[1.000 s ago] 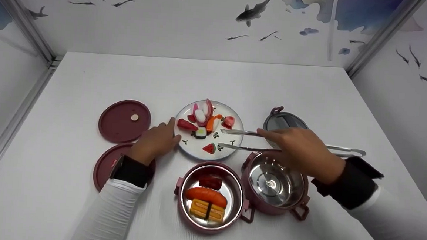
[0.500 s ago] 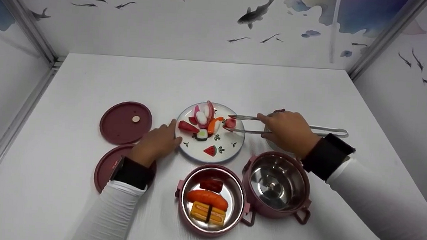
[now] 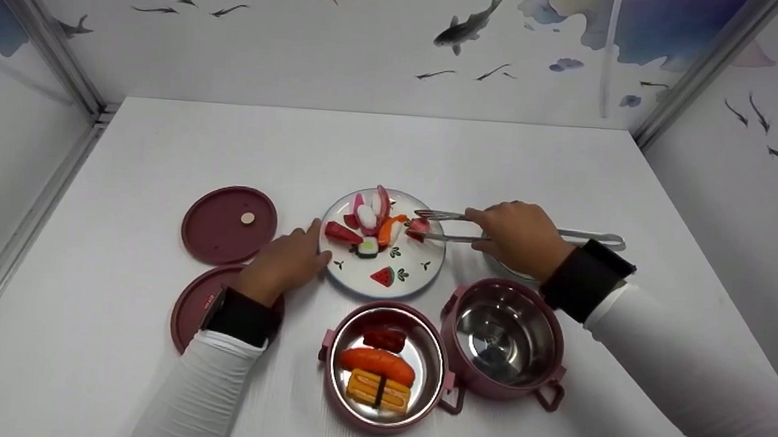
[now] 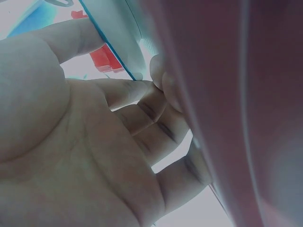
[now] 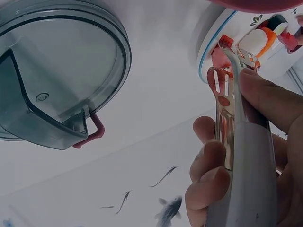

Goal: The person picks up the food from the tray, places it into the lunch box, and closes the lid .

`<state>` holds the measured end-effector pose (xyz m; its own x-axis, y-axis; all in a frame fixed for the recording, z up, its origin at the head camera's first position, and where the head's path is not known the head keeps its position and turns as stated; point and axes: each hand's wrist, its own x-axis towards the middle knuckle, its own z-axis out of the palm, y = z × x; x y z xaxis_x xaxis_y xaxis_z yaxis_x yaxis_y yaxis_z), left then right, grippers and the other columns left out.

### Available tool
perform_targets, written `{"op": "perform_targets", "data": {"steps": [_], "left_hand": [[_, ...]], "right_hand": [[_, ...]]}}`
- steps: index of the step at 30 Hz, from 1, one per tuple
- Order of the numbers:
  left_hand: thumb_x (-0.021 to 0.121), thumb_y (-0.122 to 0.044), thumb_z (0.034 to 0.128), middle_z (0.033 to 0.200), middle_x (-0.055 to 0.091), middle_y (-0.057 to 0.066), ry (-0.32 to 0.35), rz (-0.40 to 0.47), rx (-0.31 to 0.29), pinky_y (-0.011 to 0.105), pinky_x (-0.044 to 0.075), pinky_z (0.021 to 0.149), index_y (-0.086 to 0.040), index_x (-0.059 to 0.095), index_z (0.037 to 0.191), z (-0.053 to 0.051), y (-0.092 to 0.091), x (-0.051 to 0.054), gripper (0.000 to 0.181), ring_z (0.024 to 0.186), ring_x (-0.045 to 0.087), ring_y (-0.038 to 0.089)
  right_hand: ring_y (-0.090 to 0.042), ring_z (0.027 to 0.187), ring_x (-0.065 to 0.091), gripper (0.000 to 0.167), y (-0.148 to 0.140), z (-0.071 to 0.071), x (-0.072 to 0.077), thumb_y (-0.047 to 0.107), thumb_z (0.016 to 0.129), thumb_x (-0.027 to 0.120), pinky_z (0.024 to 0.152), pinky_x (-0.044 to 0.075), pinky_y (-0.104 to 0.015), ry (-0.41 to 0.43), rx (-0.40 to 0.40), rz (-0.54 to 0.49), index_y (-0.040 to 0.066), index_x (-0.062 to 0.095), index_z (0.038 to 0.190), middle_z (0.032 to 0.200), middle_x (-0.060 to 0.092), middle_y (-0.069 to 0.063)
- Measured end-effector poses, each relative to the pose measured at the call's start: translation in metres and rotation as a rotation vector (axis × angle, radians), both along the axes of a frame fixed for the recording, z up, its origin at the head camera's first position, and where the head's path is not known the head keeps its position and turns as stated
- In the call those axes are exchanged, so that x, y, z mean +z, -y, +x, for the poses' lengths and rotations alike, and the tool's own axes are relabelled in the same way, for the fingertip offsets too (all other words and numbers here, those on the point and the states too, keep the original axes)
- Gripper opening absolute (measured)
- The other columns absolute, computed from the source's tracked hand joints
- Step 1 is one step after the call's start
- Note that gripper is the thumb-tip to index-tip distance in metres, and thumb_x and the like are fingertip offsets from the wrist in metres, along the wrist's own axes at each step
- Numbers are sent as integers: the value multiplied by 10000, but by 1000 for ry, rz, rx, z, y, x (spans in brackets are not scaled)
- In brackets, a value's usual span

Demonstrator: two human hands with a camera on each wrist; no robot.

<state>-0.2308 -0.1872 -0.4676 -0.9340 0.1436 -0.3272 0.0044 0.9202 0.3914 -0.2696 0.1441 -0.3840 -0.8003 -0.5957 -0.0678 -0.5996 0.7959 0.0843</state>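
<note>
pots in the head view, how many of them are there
2: the left pot, with food inside, and the right pot, close beside it, where no food shows. No other pot is visible.

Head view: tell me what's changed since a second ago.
The right hand moved forward and brought the tongs to the red piece on the plate, one tip either side; whether they grip it is unclear. The left hand at the plate's edge and the pot with three food pieces stayed put.

One tongs point(image 3: 450, 216), one plate point(image 3: 353, 272), two pots point(image 3: 495, 343)
</note>
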Motion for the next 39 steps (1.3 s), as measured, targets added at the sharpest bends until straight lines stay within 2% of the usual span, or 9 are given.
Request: {"op": "perform_targets", "data": {"steps": [13,18,23,26,31,36,39], "left_hand": [[427,-383,1037,1540,382,295,4,0,10,558,363,1147,-20,139,1599,2,2,-3,729,1410,406,456],[432,-377,1038,1535,391,294,-1,-8,9,556,371,1141,-13,148,1597,3,3,-5,724,1409,413,447],[430,-385,1038,1551,375,282,11,-9,11,558,359,1149,-19,142,1599,3,2,-7,729,1423,398,439],[434,-385,1036,1546,383,282,5,-1,10,555,361,1149,-17,141,1598,3,1,-7,733,1419,403,438],[431,-385,1034,1534,399,284,-7,6,3,550,372,1142,-14,140,1598,1,-1,-3,735,1408,417,440],[425,-386,1034,1541,391,282,-6,5,0,545,370,1146,-15,139,1598,0,0,-1,734,1416,408,436],[421,-385,1033,1538,393,287,-13,5,-3,549,371,1144,-10,144,1596,0,1,1,731,1413,409,442]], "right_hand": [[-281,876,691,412,-3,-6,-6,216,866,786,756,569,-476,89,-31,-83,118,704,1257,1045,763,-120],[-246,809,675,408,-8,-5,-12,217,849,803,705,576,-459,69,0,-105,122,712,1236,978,763,-108],[-229,763,688,428,-16,3,-17,231,847,805,677,577,-459,41,35,-123,107,695,1242,920,765,-89],[-233,791,698,464,-20,10,-15,234,844,809,687,579,-454,20,35,-147,114,684,1274,941,771,-79],[-210,765,690,518,-26,31,-6,239,830,822,626,561,-423,-40,64,-209,147,667,1316,984,776,-70],[-138,665,634,567,-31,61,5,240,815,835,564,511,-338,-64,105,-279,173,652,1348,936,774,-52],[-143,690,682,580,-35,81,11,228,791,852,575,538,-325,-85,144,-323,163,663,1335,942,777,-47]]}}
